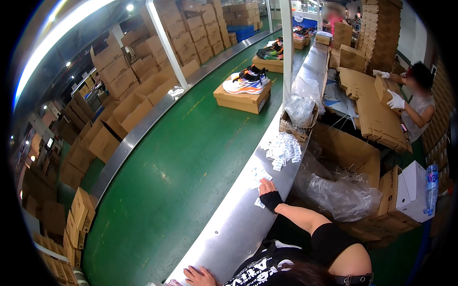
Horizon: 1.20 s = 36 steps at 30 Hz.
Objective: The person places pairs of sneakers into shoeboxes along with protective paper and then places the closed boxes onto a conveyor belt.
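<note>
Our right hand (pixel 268 188) on the white packets (pixel 258 173)
We rest it among the loose ones on the metal counter (pixel 224 234), just beside a larger pile (pixel 283 149) (whether that grip holds any, we cannot tell). Our left hand (pixel 199 276) lies well apart on the counter, its grip wide, and sneakers (pixel 244 84) sit on a shoebox (pixel 242 100) on the green belt (pixel 157 176).

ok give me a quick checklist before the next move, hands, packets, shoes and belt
1. White packets at hand: ok, piled on the metal ledge.
2. Right hand at packets: ok, over some loose ones.
3. Right hand gripping one: cannot tell, fingers hide it.
4. Left hand at the ledge: ok, fingers spread.
5. Nearest shoes within reach: not ok, seemingly too far up.
6. Green belt stopped: cannot tell from one still.
</note>
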Each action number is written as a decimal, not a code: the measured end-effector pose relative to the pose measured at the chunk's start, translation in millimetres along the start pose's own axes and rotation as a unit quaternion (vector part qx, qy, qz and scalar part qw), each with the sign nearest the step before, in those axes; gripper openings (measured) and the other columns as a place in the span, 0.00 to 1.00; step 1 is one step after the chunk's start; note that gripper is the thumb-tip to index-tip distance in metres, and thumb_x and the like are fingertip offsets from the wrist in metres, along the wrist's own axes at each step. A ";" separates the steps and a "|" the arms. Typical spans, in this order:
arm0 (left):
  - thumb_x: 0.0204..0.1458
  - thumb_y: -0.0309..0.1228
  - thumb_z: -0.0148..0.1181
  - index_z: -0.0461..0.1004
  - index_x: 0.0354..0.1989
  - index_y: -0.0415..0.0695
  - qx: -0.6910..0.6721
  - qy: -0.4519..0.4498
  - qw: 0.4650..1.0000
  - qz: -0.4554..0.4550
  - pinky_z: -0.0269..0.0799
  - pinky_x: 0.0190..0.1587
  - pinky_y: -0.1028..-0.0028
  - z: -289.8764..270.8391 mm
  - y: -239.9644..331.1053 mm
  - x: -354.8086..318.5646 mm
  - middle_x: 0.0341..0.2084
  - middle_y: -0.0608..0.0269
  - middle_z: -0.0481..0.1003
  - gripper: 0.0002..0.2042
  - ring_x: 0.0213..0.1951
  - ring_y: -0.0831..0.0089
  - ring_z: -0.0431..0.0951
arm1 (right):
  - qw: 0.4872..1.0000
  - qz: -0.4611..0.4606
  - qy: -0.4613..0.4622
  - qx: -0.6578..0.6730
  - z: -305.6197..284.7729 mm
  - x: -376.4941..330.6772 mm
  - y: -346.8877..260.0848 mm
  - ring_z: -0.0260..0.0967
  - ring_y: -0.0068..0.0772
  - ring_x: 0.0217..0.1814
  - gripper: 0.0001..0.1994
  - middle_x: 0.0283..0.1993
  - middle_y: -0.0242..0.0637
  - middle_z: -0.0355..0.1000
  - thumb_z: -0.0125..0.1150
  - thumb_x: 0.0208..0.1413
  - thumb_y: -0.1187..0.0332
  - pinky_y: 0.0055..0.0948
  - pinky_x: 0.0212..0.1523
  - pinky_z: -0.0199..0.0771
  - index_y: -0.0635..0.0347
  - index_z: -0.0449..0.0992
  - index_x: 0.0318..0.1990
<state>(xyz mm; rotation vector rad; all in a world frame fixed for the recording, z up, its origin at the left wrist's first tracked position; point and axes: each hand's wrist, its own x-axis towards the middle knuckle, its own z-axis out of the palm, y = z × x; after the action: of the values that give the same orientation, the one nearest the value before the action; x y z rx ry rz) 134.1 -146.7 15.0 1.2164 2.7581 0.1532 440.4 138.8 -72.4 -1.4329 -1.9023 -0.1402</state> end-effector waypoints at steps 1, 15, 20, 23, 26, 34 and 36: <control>0.51 0.46 0.38 0.55 0.55 0.36 0.002 0.003 1.000 0.007 0.40 0.57 0.55 1.2 -1.7 0.9 0.55 0.44 0.54 0.28 0.58 0.55 0.49 | 1.000 0.002 0.000 0.000 1.1 1.0 0.6 0.56 0.40 0.53 0.04 0.44 0.42 0.61 0.50 0.43 0.73 0.39 0.51 0.56 0.62 0.64 0.28; 0.49 0.39 0.45 0.57 0.51 0.34 -0.003 0.126 0.991 0.042 0.39 0.56 0.52 38.4 -25.9 10.6 0.55 0.42 0.52 0.24 0.57 0.52 0.50 | 0.985 0.097 0.013 0.140 -44.7 26.1 -17.2 0.59 0.42 0.52 0.05 0.45 0.38 0.66 0.52 0.42 0.74 0.38 0.47 0.57 0.56 0.65 0.29; 0.50 0.39 0.45 0.56 0.51 0.34 -0.018 0.104 0.993 0.055 0.38 0.56 0.51 37.4 -18.3 9.7 0.55 0.41 0.50 0.24 0.58 0.52 0.49 | 0.955 0.191 -0.045 0.221 -65.8 51.8 -17.6 0.67 0.38 0.28 0.06 0.25 0.42 0.68 0.51 0.47 0.69 0.29 0.29 0.66 0.59 0.68 0.32; 0.49 0.39 0.47 0.57 0.51 0.34 -0.008 0.119 0.992 0.048 0.40 0.56 0.51 39.8 -18.7 9.8 0.54 0.40 0.52 0.24 0.58 0.52 0.50 | 0.933 0.230 -0.061 0.270 -41.1 83.4 5.6 0.65 0.28 0.24 0.05 0.21 0.37 0.66 0.52 0.46 0.69 0.26 0.27 0.64 0.60 0.67 0.29; 0.49 0.39 0.47 0.57 0.51 0.35 0.005 0.121 0.992 0.036 0.40 0.56 0.50 43.5 -20.3 9.3 0.55 0.41 0.52 0.25 0.58 0.52 0.50 | 0.926 0.220 -0.013 0.306 -9.7 139.5 36.5 0.64 0.26 0.25 0.04 0.21 0.34 0.66 0.53 0.45 0.73 0.25 0.28 0.64 0.61 0.65 0.25; 0.51 0.42 0.43 0.53 0.54 0.33 -0.002 0.085 0.965 -0.247 0.38 0.56 0.49 59.9 62.9 6.6 0.56 0.40 0.47 0.28 0.59 0.49 0.45 | 0.797 0.345 0.043 0.493 110.3 296.9 192.8 0.65 0.29 0.21 0.06 0.29 0.36 0.68 0.50 0.46 0.74 0.26 0.17 0.66 0.54 0.65 0.34; 0.50 0.42 0.44 0.54 0.53 0.32 0.010 0.116 0.959 -0.260 0.40 0.55 0.50 71.7 90.3 2.2 0.55 0.39 0.49 0.27 0.58 0.47 0.46 | 0.786 0.355 0.005 0.506 134.1 322.6 205.5 0.63 0.29 0.20 0.05 0.27 0.35 0.65 0.50 0.46 0.72 0.25 0.16 0.64 0.54 0.65 0.33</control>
<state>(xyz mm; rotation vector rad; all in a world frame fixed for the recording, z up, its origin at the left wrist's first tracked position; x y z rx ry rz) 209.3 -81.4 -43.1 0.4618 3.1749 0.2261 519.9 535.0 -41.1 -1.1960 -0.9528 1.0686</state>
